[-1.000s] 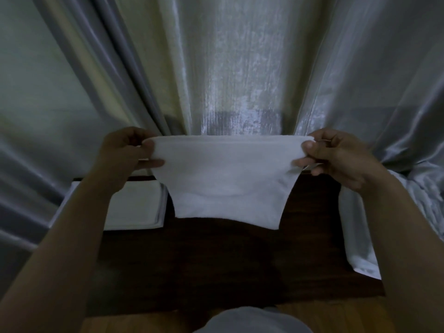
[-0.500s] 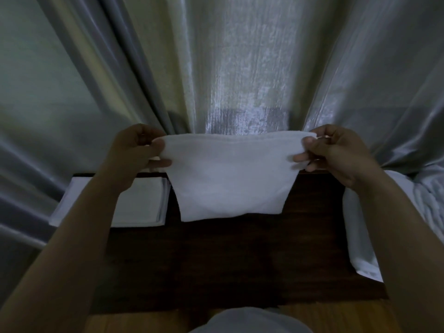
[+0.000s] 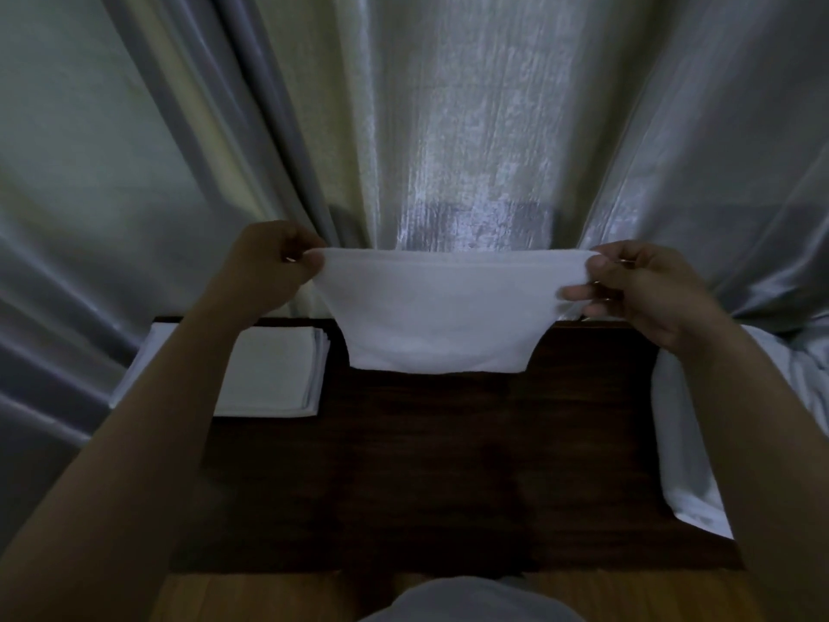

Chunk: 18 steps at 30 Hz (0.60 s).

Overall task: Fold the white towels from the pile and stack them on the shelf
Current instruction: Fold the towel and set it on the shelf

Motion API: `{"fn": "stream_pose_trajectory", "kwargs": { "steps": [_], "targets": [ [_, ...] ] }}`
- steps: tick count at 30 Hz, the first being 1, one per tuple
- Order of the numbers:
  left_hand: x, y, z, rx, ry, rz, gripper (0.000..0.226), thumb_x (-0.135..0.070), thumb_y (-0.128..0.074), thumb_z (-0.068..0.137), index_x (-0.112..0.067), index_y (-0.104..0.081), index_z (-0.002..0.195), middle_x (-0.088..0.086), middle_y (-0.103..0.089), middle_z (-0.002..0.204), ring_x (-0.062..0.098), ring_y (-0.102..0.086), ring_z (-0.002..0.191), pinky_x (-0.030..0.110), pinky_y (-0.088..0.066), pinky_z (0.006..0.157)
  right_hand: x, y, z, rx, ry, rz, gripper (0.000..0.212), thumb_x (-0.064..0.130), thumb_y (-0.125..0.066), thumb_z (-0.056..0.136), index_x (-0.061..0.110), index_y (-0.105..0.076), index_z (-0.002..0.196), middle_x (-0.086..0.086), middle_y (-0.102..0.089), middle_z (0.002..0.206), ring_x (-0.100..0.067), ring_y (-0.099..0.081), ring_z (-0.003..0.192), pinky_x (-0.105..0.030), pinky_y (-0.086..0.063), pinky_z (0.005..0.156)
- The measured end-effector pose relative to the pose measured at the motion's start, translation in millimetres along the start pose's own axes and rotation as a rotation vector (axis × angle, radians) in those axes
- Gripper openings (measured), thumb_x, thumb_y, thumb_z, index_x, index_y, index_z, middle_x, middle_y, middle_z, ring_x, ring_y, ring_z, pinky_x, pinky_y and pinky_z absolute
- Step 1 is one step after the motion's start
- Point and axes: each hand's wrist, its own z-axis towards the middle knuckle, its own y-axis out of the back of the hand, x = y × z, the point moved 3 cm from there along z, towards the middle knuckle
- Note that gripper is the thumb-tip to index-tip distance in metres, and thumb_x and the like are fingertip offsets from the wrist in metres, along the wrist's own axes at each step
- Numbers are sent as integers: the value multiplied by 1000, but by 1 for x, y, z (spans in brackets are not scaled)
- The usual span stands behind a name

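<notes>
Silver-grey satin curtains [image 3: 448, 127] hang in heavy folds across the whole background, falling behind a dark wooden shelf top [image 3: 426, 464] that fills the lower middle of the view. The left hand [image 3: 269, 267] is raised above the back edge of the shelf, fingers curled and thumb pressed down, pinching the upper left corner of a white towel [image 3: 439, 316]. The right hand [image 3: 637, 289] is level with it on the opposite side, thumb on the near face and fingers curled behind, pinching the upper right corner. The towel is stretched taut between the two hands along its top edge and hangs down in front of the curtains; its lower edge reaches the rear part of the shelf top, though actual contact cannot be confirmed. It appears already doubled, narrowing toward the bottom. On the shelf to the left, partly under the left forearm, lies a stack of folded white towels [image 3: 278, 374], squared and flat, layered edges showing on its right side. At the right edge of the shelf, a loose heap of white towels [image 3: 682, 442] drapes down beside the right forearm. A strip of lighter wooden floor [image 3: 269, 594] shows below the shelf front.
</notes>
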Motion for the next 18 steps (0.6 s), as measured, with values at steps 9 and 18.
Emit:
{"fn": "stream_pose_trajectory", "kwargs": {
  "steps": [9, 18],
  "targets": [
    [-1, -31, 29, 70, 195, -190, 7, -9, -57, 101, -9, -58, 94, 20, -69, 87, 28, -73, 70, 31, -58, 50, -7, -4, 45, -111, 71, -68, 14, 9, -56, 103, 7, -57, 89, -25, -67, 89, -26, -77, 69, -28, -57, 48],
    [-8, -20, 16, -52, 8, -315, 5, -8, -62, 98, -8, -61, 93, 16, -71, 88, 26, -76, 81, 39, -63, 69, 10, 4, 22, -156, 258, -21, 11, 11, -52, 105, 3, -58, 103, -19, -68, 97, -30, -76, 83, -39, -63, 64]
  ]
}}
